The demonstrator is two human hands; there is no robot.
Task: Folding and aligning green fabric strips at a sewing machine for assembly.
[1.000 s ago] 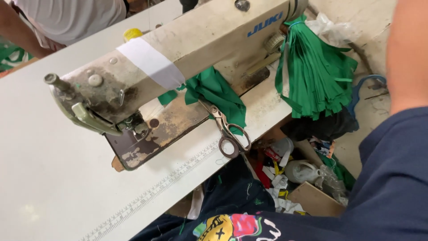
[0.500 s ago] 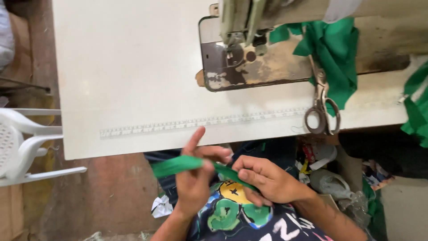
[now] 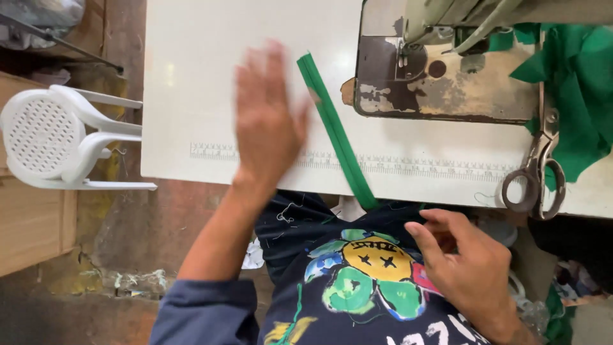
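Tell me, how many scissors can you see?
1. The scissors lie on the white table at its right, beside the green cloth pile. More may be hidden.

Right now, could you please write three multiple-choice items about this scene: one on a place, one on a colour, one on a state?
1. Where do the scissors lie?
A. on the chair
B. at the table's right edge
C. in the left hand

2. What colour is the strip?
A. green
B. red
C. yellow

3. How is the left hand?
A. closed on the scissors
B. gripping the chair
C. open over the table

Answers: 1 B, they rest beside the green cloth; 2 A, plainly green; 3 C, fingers spread, holding nothing.
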